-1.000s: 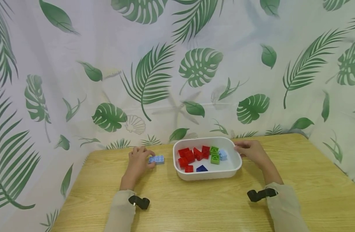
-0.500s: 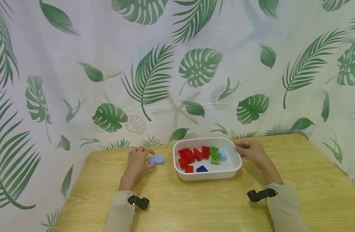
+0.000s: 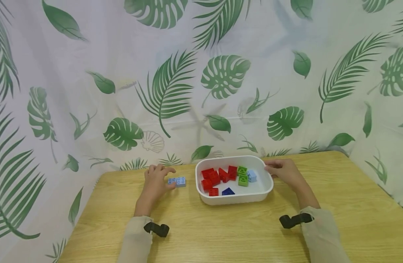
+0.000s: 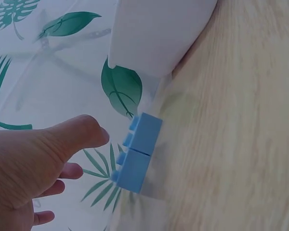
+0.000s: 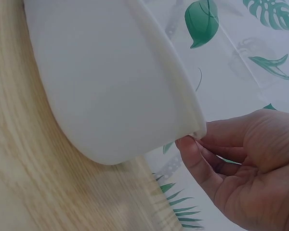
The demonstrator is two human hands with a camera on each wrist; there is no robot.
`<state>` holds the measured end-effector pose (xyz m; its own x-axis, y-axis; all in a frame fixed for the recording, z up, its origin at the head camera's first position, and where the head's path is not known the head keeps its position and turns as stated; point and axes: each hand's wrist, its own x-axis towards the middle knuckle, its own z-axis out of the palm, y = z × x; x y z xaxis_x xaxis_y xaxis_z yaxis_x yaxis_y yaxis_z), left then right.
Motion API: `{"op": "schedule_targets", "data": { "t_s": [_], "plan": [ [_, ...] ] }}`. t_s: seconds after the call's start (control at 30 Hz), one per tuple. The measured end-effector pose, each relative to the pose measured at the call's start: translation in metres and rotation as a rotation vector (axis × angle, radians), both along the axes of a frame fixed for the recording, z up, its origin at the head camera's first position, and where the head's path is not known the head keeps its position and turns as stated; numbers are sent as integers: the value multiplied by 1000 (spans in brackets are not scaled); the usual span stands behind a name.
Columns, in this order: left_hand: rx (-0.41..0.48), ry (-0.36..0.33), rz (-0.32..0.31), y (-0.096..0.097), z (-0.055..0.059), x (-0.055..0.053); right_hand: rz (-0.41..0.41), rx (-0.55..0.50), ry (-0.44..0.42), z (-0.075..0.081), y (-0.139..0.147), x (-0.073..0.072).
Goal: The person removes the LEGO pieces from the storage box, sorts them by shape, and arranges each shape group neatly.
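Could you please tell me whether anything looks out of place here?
Nothing looks spilled or damaged; only the two light blue bricks beside the left hand stand out, lying outside the white tray that holds the other bricks.

The table (image 3: 221, 230) bears blue bricks (image 3: 180, 182) and a tray (image 3: 234, 199).

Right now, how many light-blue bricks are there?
3: one light-blue brick near the left hand, another beside it, one inside the white tray, whose wall could hide more.

No text or numbers can be read.
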<state>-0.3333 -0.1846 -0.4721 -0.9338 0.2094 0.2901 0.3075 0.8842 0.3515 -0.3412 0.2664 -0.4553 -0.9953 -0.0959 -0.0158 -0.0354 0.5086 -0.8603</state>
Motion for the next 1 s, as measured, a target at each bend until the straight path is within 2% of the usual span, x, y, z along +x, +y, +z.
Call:
{"op": "schedule_targets", "data": {
  "t_s": [0.27, 0.6, 0.83, 1.0],
  "plan": [
    [46, 24, -35, 15, 16, 3, -3, -8, 15, 0, 3, 1],
    [151, 22, -168, 54, 24, 10, 2, -29, 12, -1, 0, 1],
    [107, -22, -257, 83, 37, 4, -8, -26, -5, -2, 0, -1],
    [57, -87, -370, 102, 48, -4, -10, -28, -1, -1, 1, -1]
  ]
}}
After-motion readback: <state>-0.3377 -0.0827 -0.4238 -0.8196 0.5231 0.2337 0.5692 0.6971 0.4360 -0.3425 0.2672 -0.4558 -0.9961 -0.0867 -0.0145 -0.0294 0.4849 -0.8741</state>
